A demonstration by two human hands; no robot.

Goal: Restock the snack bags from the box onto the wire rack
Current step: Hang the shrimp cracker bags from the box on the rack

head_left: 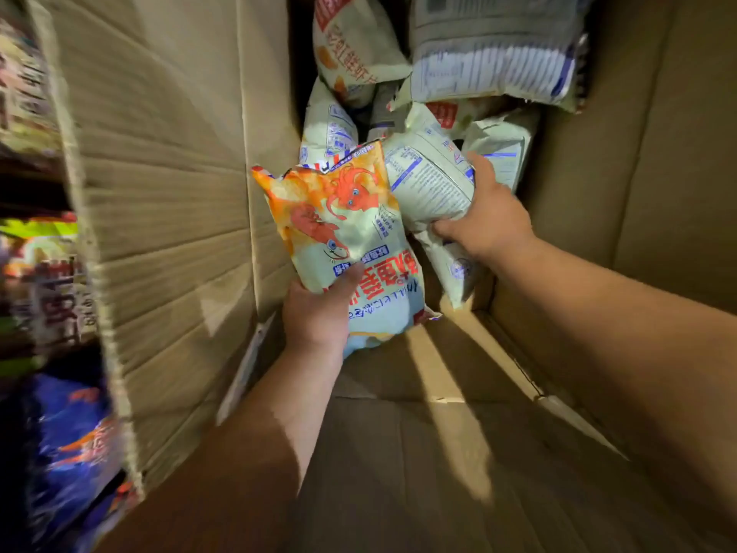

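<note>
Both my arms reach down into a big cardboard box. My left hand grips the lower end of a pale snack bag with orange shrimp art, front side up. Beside it, my right hand grips a second snack bag, its printed back showing. Several more of the same pale bags lie piled at the far end of the box. The wire rack itself is not distinguishable.
The box's left flap stands upright between me and blurred shelves of colourful packets at the left edge. The right box wall rises close to my right arm. Bare cardboard floor lies under my forearms.
</note>
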